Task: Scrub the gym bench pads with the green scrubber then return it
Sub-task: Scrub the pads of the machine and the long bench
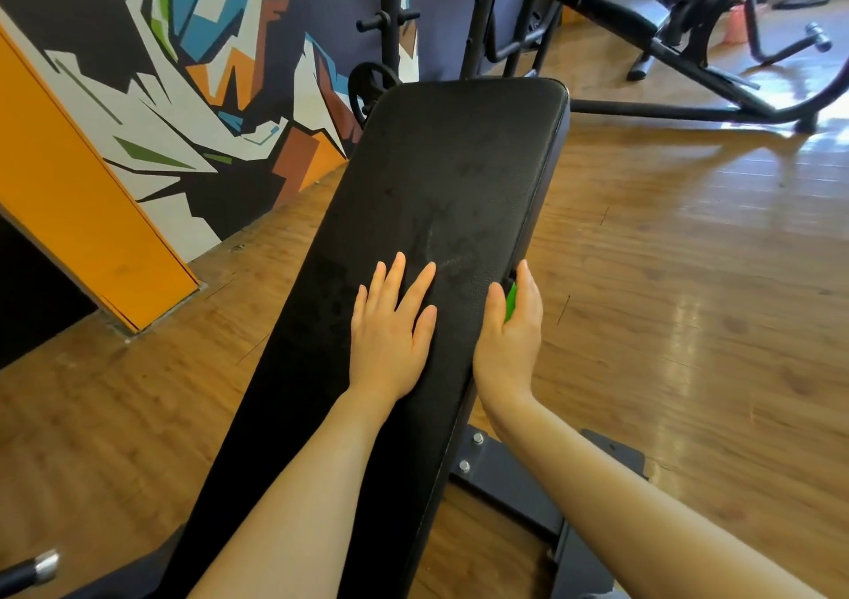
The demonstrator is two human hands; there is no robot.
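1. a gym room is showing a glossy brown wood-plank floor [666,276], a wall painted with an angular mural in black, white, orange, blue and green [193,70], and a bright orange panel [69,203] running along the left.
2. a long black padded leatherette bench pad [450,175] is stretching away from the viewer, tilted toward the upper right, with pale smudged marks sitting on its surface just beyond the fingers.
3. a black steel bench frame with bolts [505,474] is showing under the pad's near right side, and another black weight bench with curved bars [643,24] is standing well apart at the top right.
4. the small green scrubber [511,302] is lying against the pad's right edge, mostly hidden inside the right hand, with only a green sliver peeking out between thumb and fingers.
5. the left hand [390,332] is resting flat on the pad's top, palm down, fingers straight and spread, holding nothing, just left of the scrubber.
6. the right hand [510,336] is curling around the scrubber at the pad's side edge, thumb on top of the pad and fingers wrapping over the side.
7. the two hands are sitting near each other but not touching.
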